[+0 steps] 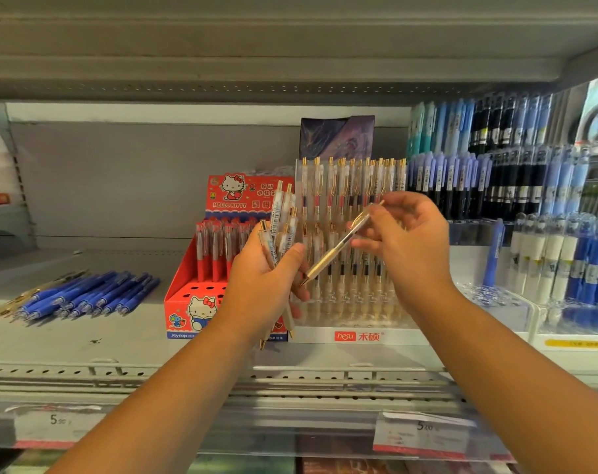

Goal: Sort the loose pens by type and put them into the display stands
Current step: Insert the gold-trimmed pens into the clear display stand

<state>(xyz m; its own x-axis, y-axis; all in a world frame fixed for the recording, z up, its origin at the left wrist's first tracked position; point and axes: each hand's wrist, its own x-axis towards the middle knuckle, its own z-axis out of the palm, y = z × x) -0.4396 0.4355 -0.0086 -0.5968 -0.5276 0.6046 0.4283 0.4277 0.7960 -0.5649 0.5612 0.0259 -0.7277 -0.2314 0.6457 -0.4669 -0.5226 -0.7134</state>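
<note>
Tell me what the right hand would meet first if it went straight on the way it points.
Probably the bundle of pens in the left hand; the right hand's gold pen aims there, though depth is unclear.

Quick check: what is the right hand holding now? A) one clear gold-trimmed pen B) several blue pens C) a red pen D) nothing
A: the right hand pinches a single clear gold-trimmed pen; the left hand grips a bundle of similar pens.

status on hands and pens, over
Left hand grips a bundle of clear pens. Right hand pinches a single pen, tip down, before the clear stand. Loose blue pens lie on the shelf, left, out of the way.
</note>
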